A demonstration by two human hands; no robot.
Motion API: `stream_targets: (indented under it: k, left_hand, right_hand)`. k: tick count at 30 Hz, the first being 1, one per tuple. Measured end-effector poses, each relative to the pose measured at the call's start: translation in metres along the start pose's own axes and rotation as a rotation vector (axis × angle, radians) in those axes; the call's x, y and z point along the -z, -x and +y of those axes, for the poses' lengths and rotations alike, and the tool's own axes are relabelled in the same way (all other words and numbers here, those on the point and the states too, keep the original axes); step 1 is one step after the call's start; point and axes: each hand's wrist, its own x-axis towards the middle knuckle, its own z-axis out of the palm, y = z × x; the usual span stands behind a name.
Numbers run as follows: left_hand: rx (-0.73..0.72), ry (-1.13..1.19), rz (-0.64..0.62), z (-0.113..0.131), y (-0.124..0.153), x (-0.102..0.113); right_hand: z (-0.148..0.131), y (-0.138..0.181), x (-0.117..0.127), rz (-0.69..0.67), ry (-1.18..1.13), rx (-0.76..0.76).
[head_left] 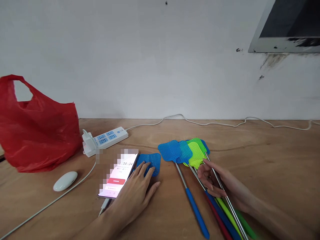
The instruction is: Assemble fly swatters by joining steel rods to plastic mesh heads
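Observation:
My left hand (136, 190) lies with its fingers spread, the fingertips on a blue mesh fly swatter head (155, 163). Beside that hand is a lit phone (118, 175), its screen partly blurred out. My right hand (215, 178) has its fingers curled about the metal shaft of a fly swatter (217, 176), close below the overlapping heads. That pile holds a green head (201, 145), a yellow-green head (196, 155) and several blue ones. At its left edge lies a blue fly swatter (170, 150) with a blue grip. Red, blue and green grips run off the bottom edge.
A red plastic bag (42, 133) stands at the left beside a white power strip (110, 138). Nearer lies a white oval object (65, 181) beside a white charging cable (57, 200). Another cord (212, 124) runs along the wall (160, 66) at the wooden table's back.

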Motion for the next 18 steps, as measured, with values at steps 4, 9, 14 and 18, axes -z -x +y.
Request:
stream_targets:
  k: [4,9,14,18]
  left_hand:
    - [0.004,0.007,0.042,0.0,0.0,-0.001]
    - [-0.031,0.037,0.098,0.011,0.001,0.01]
    - [0.039,-0.018,-0.043,0.017,-0.001,0.017]
    - [0.155,-0.13,-0.069,0.013,-0.002,0.019]
  right_hand:
    - [0.0,0.002,-0.001,0.137,0.082,0.119]
    - [0.0,0.002,-0.004,0.232,0.103,0.148]
    - [0.001,0.003,-0.008,0.175,0.083,0.119]
    - [0.006,0.004,-0.008,0.032,0.043,0.136]
